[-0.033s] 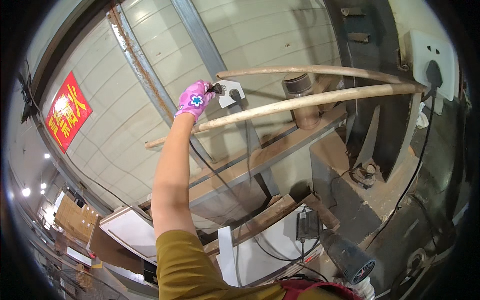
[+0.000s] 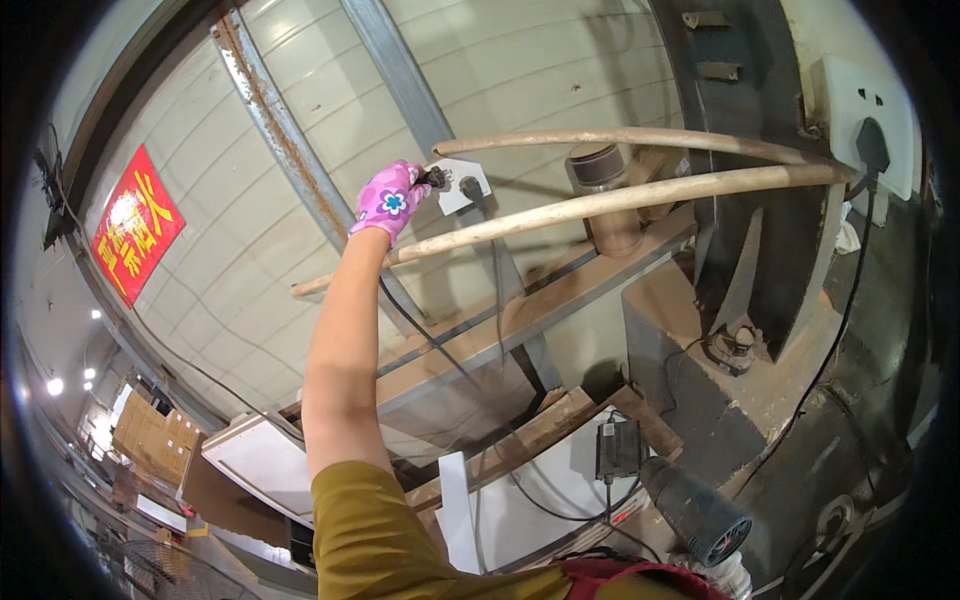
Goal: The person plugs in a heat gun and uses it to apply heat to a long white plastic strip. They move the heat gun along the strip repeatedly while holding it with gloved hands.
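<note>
My left hand (image 2: 390, 200), in a pink glove with a flower print, reaches up to the wall. Its fingers are closed round a black power plug (image 2: 434, 178) at the left side of a white wall socket (image 2: 456, 200). The plug's prong end faces the socket; whether it touches the socket I cannot tell. A second black plug (image 2: 471, 188) sits in the socket's right part, its cord hanging down. From below my glove a black cord (image 2: 412, 322) runs down to the right. My right hand is out of view.
Two long wooden poles (image 2: 600, 204) cross in front of the wall, close to my wrist. A dusty pipe (image 2: 610, 220) stands behind them. At lower right are a black adapter box (image 2: 618, 447) and a dark cylindrical tool (image 2: 698, 515). Another socket (image 2: 870, 110) with a plug is at far right.
</note>
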Tool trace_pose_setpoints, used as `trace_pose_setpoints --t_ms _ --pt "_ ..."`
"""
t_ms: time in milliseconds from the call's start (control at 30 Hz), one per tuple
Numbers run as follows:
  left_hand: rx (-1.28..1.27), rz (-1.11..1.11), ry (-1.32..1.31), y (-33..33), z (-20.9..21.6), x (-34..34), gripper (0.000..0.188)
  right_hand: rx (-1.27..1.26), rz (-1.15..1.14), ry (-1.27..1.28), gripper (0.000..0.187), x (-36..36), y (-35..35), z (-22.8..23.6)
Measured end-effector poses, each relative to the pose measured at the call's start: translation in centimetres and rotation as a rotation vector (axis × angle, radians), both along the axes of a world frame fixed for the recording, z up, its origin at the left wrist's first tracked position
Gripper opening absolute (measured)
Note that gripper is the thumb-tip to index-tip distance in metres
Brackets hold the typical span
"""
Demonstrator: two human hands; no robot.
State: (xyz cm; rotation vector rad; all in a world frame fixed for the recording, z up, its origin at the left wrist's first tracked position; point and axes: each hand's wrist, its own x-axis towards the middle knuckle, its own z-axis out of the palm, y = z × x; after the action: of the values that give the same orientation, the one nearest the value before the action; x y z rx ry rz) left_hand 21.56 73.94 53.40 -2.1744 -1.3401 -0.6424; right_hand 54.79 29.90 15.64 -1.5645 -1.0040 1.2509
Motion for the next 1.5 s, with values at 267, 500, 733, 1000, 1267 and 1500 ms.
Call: trace_pose_setpoints --t_ms 267,500,733,1000,1267,1500 --pt "-0.031 0.196 0.020 -2.6 -0.7 2.6 0.028 0.040 0.085 0.011 0.029 0.5 1.2 -1.2" --pt "-0.050 0.367 -0.013 -2.8 -0.6 5.4 0.034 0.063 0.129 0.036 0.030 2.6 1.6 -2.4" --pt "-0.120 0.447 -0.011 -2.5 0.2 7.3 0.030 0.040 0.161 0.051 0.031 4.3 1.2 -3.2" --pt "-0.052 0.494 0.106 -1.7 -0.1 8.6 0.026 0.035 0.200 0.054 0.032 4.8 1.8 -3.7" --pt "-0.044 0.498 0.230 -1.0 1.4 9.4 0.028 0.055 0.250 0.060 0.033 4.5 4.2 -3.8" --pt "-0.067 0.399 0.356 -1.1 1.9 6.5 0.031 0.055 0.286 0.077 0.034 4.6 5.3 -4.1"
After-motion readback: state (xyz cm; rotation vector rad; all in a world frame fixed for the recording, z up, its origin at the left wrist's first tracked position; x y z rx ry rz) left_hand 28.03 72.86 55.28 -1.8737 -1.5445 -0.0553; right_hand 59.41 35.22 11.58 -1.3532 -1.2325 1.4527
